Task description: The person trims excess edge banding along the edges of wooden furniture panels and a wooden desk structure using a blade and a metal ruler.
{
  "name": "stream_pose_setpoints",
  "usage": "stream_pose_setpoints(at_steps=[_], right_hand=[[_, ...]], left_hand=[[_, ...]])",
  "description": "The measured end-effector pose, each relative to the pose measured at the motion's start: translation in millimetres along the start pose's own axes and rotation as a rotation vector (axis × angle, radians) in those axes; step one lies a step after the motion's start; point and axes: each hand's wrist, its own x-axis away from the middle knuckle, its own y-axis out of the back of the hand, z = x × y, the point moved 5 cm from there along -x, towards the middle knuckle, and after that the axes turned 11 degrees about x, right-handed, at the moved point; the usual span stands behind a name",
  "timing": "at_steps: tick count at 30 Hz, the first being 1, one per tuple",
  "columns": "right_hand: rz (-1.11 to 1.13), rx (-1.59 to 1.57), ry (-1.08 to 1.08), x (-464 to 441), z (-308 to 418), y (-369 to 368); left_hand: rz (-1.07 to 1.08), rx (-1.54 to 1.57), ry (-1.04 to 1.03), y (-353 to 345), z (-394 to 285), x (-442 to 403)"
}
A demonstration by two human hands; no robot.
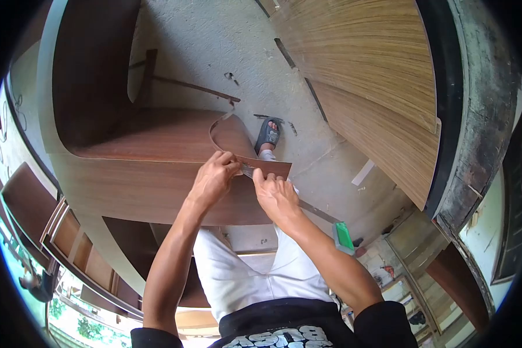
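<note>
The left hand has its grip closed on a thin brown strip, fingers bunched at the long edge of a curved brown wooden piece. Beside it, the right hand has its grip closed around a narrow grey piece, which shows in the small gap between the two hands; its full shape is hidden by the fingers. The brown strip rises from the left hand in an open loop, bending toward the far side. The curved piece runs across in front of the person and off to the left, where it joins a tall, dark, rounded brown panel. Below the hands are the person's white trousers and black shirt. Just past the hands, a foot in a dark sandal rests on the rough grey floor. A dark, narrow length of wood lies across the floor beyond the curved piece. Near the right forearm is a green item with a pale rim; what it rests on cannot be told. A short pale strip lies on the floor to the right, near large wood-grain panels that fill the upper right.
</note>
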Motion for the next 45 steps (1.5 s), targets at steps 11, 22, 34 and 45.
stream_pose_setpoints(at_steps=[11,22,34,45], right_hand=[[0.068,-0.078,-0.095,5.1,-11.7,-15.4],[0.122,-0.211,-0.176,14.0,-17.1,-23.4],[0.193,-0.306,-0.274,44.3,-22.7,-17.5],[0.196,-0.288,-0.315,34.4,-14.0,-26.7]], left_hand=[[0.046,0.010,-0.029,-21.8,3.4,-6.1],[0.124,-0.017,0.002,-34.7,0.9,-13.9],[-0.142,-0.278,0.073,-26.4,-10.4,13.7],[-0.038,-0.181,-0.179,-47.5,-9.8,7.4]])
